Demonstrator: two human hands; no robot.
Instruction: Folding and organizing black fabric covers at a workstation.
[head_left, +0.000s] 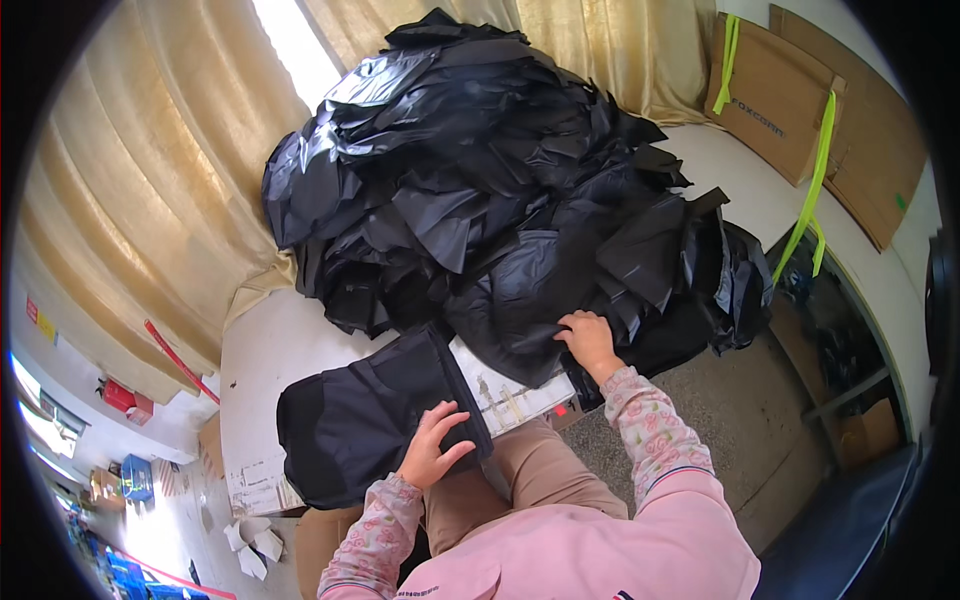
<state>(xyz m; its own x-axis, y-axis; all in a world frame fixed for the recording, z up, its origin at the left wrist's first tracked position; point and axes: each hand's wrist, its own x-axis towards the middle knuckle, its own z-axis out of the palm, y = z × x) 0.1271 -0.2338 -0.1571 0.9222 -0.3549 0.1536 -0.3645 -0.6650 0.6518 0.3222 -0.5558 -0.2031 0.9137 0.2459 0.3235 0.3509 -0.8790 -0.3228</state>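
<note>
My left hand (437,445) lies flat with its fingers spread on a neat stack of black fabric pieces (350,425), near the stack's right edge. To its right, my right hand (590,343) reaches to the near edge of a large heap of loose black fabric pieces (480,180). Its thumb and fingers are closed on the edge of a black fabric piece (520,340) that hangs down from the heap. Part of that piece merges with the heap, so its full shape is hidden.
The heap covers most of a white table (255,350), whose worn front edge runs before my lap. Flattened cardboard (770,105) with yellow-green straps leans at the back right. Gold curtains (160,180) hang behind. Torn white scraps (255,547) lie on the floor at left.
</note>
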